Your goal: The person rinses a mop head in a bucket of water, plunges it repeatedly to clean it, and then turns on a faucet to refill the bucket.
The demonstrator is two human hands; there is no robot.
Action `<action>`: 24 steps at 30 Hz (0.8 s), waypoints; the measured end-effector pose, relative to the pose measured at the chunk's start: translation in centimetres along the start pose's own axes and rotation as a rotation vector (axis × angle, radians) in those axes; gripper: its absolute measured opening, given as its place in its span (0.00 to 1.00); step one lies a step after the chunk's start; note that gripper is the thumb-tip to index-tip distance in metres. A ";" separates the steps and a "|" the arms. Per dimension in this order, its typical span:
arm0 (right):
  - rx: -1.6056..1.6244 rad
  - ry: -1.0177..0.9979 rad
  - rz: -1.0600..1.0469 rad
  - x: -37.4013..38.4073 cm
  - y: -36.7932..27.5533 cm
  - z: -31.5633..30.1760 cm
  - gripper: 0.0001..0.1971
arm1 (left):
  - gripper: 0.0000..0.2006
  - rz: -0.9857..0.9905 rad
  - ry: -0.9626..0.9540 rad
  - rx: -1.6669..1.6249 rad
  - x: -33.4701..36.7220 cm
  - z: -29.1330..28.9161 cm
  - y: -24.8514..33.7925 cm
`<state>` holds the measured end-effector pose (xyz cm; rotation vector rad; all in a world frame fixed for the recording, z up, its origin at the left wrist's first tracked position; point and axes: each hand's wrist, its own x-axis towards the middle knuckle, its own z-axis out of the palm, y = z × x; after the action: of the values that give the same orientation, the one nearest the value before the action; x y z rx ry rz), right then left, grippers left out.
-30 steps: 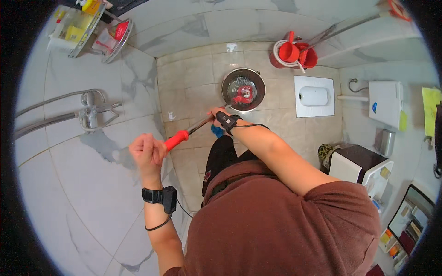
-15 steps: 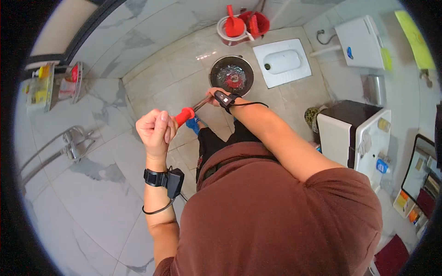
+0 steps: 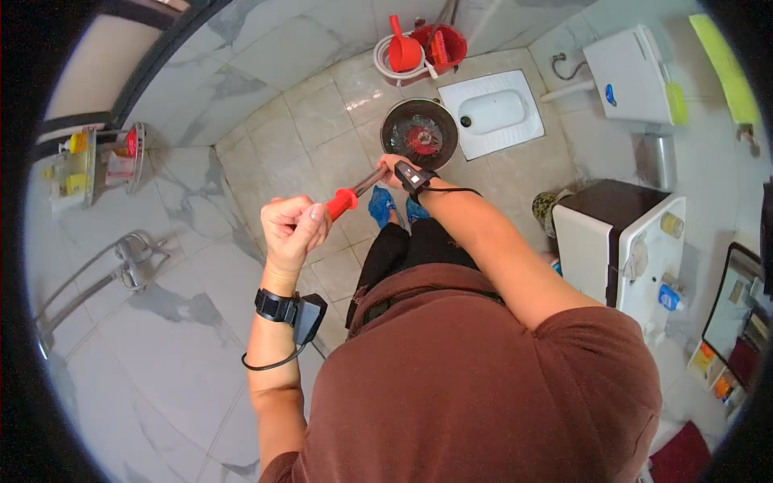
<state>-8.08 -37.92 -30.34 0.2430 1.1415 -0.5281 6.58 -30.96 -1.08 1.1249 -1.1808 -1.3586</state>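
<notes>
My left hand [image 3: 296, 227] is closed around the end of a pole with a red grip [image 3: 341, 204]. Farther down its metal shaft [image 3: 369, 182], my right hand [image 3: 392, 170] grips the same pole. Its lower end runs toward a dark round basin [image 3: 386, 135] on the floor; the right hand hides where it leads. Inside the basin is clear water, and in it a round red thing [image 3: 424, 143] with a pale centre, possibly the pole's head; whether they join cannot be made out. My feet wear blue covers [image 3: 381, 208].
A white squat toilet [image 3: 523, 133] lies right of the basin. Behind stand a pale bucket [image 3: 382, 60] with a red dipper [image 3: 404, 55] and a red bucket [image 3: 457, 52]. A white machine [image 3: 581, 249] stands at the right. A shower tap [image 3: 133, 262] is on the left wall.
The whole view has shifted slightly. Both hands, the pole and the basin appear farther right in the picture, and more of my covered feet shows. Both hands keep their hold.
</notes>
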 end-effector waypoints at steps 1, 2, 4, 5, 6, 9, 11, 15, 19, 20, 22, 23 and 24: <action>-0.002 -0.006 0.009 -0.1 -1.0 -0.3 0.03 | 0.18 0.002 -0.011 -0.002 0.4 0.2 0.1; 0.025 0.004 0.091 1.2 -2.1 -1.3 0.03 | 0.18 -0.003 -0.026 -0.012 0.8 0.3 0.0; -0.360 -0.665 -0.428 8.5 -4.5 -8.8 0.05 | 0.18 0.007 -0.104 -0.163 3.2 1.3 1.0; -0.517 -0.714 -0.590 8.0 -2.2 -6.2 0.04 | 0.18 -0.019 -0.025 -0.146 1.7 -0.4 0.2; -0.672 -0.709 -0.803 6.2 -1.1 -4.0 0.05 | 0.18 0.018 0.024 -0.154 0.9 -1.6 0.0; -0.135 -0.290 -0.376 3.5 -2.8 -0.1 0.03 | 0.18 0.121 0.019 -0.195 3.0 -2.2 2.0; 0.105 -0.135 -0.061 1.9 -3.6 1.3 0.03 | 0.18 0.176 0.001 -0.214 4.1 -2.3 4.5; 0.119 -0.019 -0.046 -10.8 -5.0 5.7 0.06 | 0.16 0.404 -0.136 -0.160 4.9 -1.0 9.9; 0.149 -0.170 -0.041 -11.9 -5.3 5.2 0.06 | 0.16 0.486 -0.231 -0.208 5.4 0.0 12.0; 0.113 -0.193 -0.066 -11.5 -5.5 4.5 0.05 | 0.16 0.488 -0.250 -0.219 5.8 0.6 11.4; 0.182 -0.230 -0.035 -8.4 -5.9 2.2 0.01 | 0.17 0.376 -0.164 -0.099 6.2 2.7 10.2; 0.182 -0.194 -0.017 -7.6 -5.8 1.4 0.01 | 0.18 0.332 -0.142 -0.021 6.1 3.6 9.2; 0.194 -0.150 -0.013 -6.5 -6.5 0.2 0.01 | 0.18 0.230 -0.151 -0.015 6.6 4.9 8.1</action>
<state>-13.30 -41.73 -23.80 0.3576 0.9479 -0.6584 1.84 -37.51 7.15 0.8586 -1.3620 -1.2884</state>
